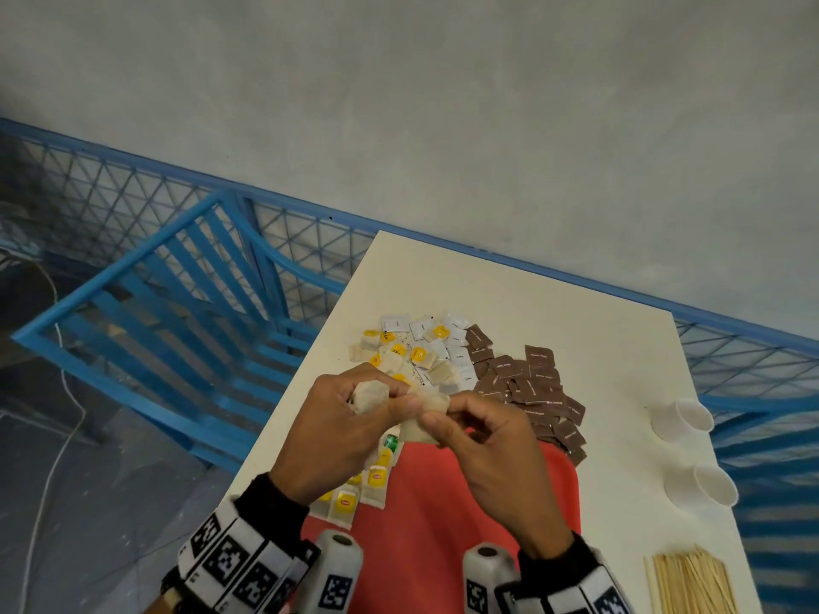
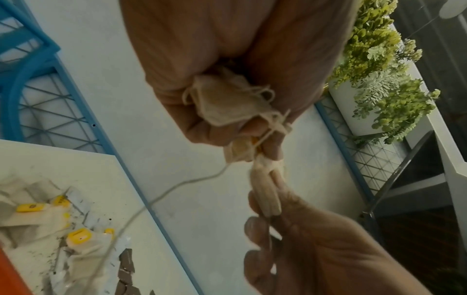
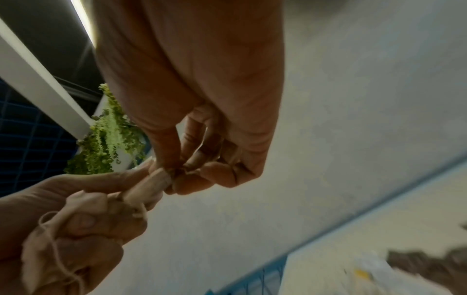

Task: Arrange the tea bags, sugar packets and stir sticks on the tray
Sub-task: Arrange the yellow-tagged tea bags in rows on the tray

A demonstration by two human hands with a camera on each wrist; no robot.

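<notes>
Both hands hover over the far end of the red tray (image 1: pixel 447 516). My left hand (image 1: pixel 390 403) grips a crumpled beige tea bag (image 1: pixel 368 396), seen close up as the bag (image 2: pixel 222 99) with its string looped round the fingers. My right hand (image 1: pixel 436 421) pinches a second tea bag (image 1: pixel 423 421), the bag (image 2: pixel 265 195) joined to the first by tangled string. A row of yellow-tagged tea bags (image 1: pixel 363 485) lies along the tray's left edge. Loose tea bags and white packets (image 1: pixel 412 352) and brown sugar packets (image 1: pixel 532 392) are piled on the table beyond. Wooden stir sticks (image 1: pixel 691 582) lie at the near right.
Two white paper cups (image 1: pixel 682 418) (image 1: pixel 704 485) lie on their sides near the white table's right edge (image 1: pixel 691 392). A blue chair (image 1: pixel 177 325) stands left of the table and a blue mesh fence (image 1: pixel 111 192) runs behind. A green plant (image 2: pixel 379 59) hangs nearby.
</notes>
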